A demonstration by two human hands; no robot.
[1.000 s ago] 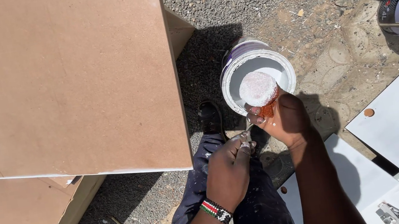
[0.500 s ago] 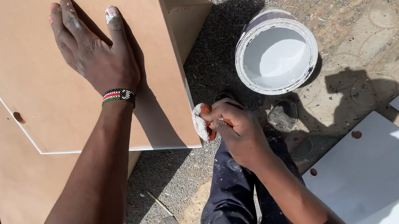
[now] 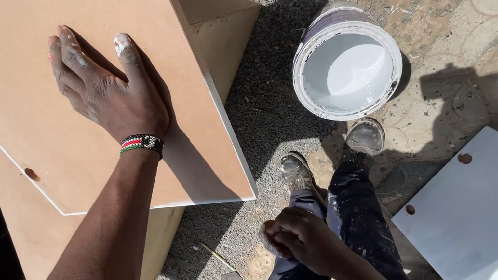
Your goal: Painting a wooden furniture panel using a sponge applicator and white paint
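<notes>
My left hand [image 3: 104, 89] lies flat, fingers spread, on a brown fibreboard panel [image 3: 19, 56] that rests on top of a brown box-like cabinet [image 3: 206, 31]. A beaded band circles that wrist. My right hand [image 3: 303, 237] is low, above my knees, shut on a small orange sponge [image 3: 269, 239] coated with white paint. An open can of white paint [image 3: 347, 69] stands on the gravel ahead of my shoes [image 3: 330, 154].
White-painted boards with round holes [image 3: 488, 196] lie on the ground at the right. A thin tool [image 3: 221, 259] lies on the gravel beside the cabinet. Dark objects sit at the lower left edge.
My left hand left the right hand and now presses flat on the brown panel. My right hand carried the paint-coated sponge from over the can down to my knees.
</notes>
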